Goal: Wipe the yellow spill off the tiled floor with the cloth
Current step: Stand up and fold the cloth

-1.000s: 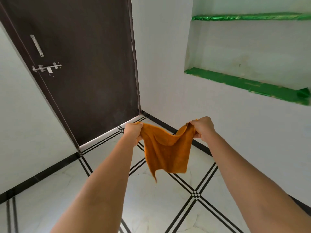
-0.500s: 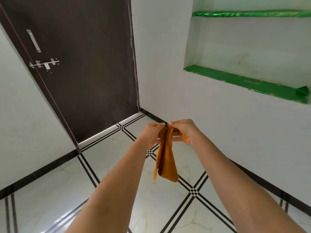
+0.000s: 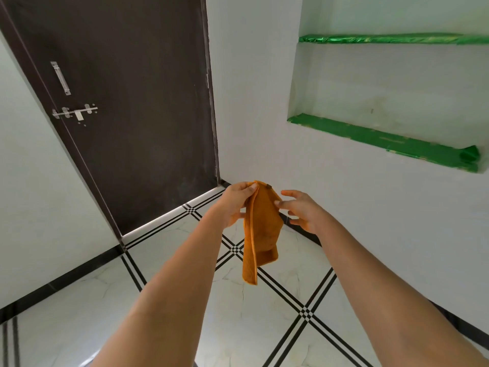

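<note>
Your right hand [image 3: 301, 211] is now off the cloth [image 3: 260, 229], fingers spread just beside it. Head view: cloth, orange, folded, hangs limp right of the door [image 3: 127, 102], top pinched by your left hand [image 3: 236, 205]. Likely light, soft, floppy; take it bunched in your palm. No spill in view.

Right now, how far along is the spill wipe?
Done: the cloth hangs doubled over. In hand: the left hand pinches its top edge in the air; the right hand is open beside it. Left: all the wiping. The cloth is off the tiled floor, and no yellow spill shows in view.
</note>
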A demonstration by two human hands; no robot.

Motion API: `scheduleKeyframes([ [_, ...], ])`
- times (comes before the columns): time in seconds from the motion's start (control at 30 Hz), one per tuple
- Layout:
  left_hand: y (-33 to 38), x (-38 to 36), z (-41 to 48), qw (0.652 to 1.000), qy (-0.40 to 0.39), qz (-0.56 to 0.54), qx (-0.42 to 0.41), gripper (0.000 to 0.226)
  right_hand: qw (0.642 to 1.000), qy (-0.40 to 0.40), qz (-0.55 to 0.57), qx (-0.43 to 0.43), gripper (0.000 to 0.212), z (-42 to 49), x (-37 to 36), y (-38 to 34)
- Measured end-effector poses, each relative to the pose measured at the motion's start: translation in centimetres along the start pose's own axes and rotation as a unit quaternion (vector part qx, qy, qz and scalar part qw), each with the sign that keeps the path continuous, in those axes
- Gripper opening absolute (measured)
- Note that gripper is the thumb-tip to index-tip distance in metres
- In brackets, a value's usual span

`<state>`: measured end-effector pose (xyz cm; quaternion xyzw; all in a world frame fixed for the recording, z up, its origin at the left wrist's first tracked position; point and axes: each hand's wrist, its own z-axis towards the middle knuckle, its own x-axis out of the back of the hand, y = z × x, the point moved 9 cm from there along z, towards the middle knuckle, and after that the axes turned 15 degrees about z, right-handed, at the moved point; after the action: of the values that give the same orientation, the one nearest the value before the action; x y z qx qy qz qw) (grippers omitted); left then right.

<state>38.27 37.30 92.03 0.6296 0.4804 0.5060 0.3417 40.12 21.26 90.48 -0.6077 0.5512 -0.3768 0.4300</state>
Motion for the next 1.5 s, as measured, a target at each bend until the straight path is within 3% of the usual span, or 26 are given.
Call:
scheduleKeyframes([
  [0.1,0.6,0.3,-0.3,1.000,-0.026,0.002,-0.003,0.041,0.997,-0.066,-0.011,-0.036,0.058,-0.1,-0.9,1.0],
  [0.2,0.8,1.0,-0.5,0.999,-0.028,-0.014,-0.006,0.035,0.996,-0.082,-0.019,-0.020,0.039,-0.4,-1.2,0.7],
  [0.33,0.7,3.2,-0.8,0.999,0.033,0.020,-0.023,0.023,0.997,-0.037,0.057,0.021,0.027,-1.2,0.1,-1.4],
  [0.43,1.3,4.7,-1.4,0.995,0.076,0.020,-0.056,0.026,0.995,-0.088,0.026,0.047,0.022,-2.4,-0.4,-4.2],
  [0.53,4.5,6.1,-1.4,0.990,0.089,-0.051,-0.098,0.029,0.985,-0.109,0.086,0.104,0.030,-2.8,-0.8,-8.6],
  [0.6,4.3,5.6,-0.5,0.994,0.048,-0.087,-0.046,0.040,0.986,-0.089,0.123,0.067,0.051,-1.7,-0.8,-8.5],
  [0.67,0.6,3.2,-0.3,0.995,-0.047,-0.076,0.039,0.067,0.992,-0.099,0.072,-0.031,0.074,-0.8,-1.4,-4.1],
  [0.73,-4.6,0.6,-1.3,0.987,-0.109,-0.053,0.109,0.080,0.990,-0.093,0.039,-0.103,0.072,-0.5,-1.0,1.6],
  [0.8,-8.0,-0.9,-1.9,0.983,-0.129,-0.008,0.130,0.067,0.990,-0.072,0.013,-0.121,0.060,-0.5,-0.1,4.7],
  [0.87,-8.2,-1.5,-1.7,0.987,-0.121,0.024,0.104,0.048,0.993,-0.060,0.021,-0.102,0.054,-0.5,0.1,4.7],
  [0.93,-6.5,-1.2,-1.1,0.992,-0.095,-0.048,0.064,0.041,0.990,-0.065,0.109,-0.061,0.053,-0.1,0.2,2.8],
  [1.0,-4.8,0.1,-0.5,0.986,-0.045,-0.157,0.043,0.045,0.984,-0.091,0.149,-0.037,0.064,0.0,0.1,1.6],
  [1.07,-3.9,0.9,-0.5,0.982,-0.014,-0.186,0.040,0.051,0.991,-0.102,0.073,-0.051,0.071,-0.4,0.0,2.7],
  [1.13,-3.8,1.2,-0.5,0.986,0.005,-0.161,0.050,0.054,0.995,-0.077,0.039,-0.056,0.065,-0.2,0.3,3.8],
  [1.27,-4.0,2.8,-0.8,0.988,0.057,-0.124,0.069,0.062,0.994,-0.066,0.083,-0.016,0.041,-0.4,0.0,1.9],
  [1.37,-2.7,3.5,-0.8,0.993,0.027,-0.107,0.039,0.082,0.993,-0.069,0.093,0.032,0.033,-0.5,0.2,-1.0],
  [1.5,-0.4,4.2,-0.5,0.999,0.000,-0.034,-0.007,0.077,0.984,-0.061,-0.120,0.113,0.050,-0.5,-0.6,-3.8],
])
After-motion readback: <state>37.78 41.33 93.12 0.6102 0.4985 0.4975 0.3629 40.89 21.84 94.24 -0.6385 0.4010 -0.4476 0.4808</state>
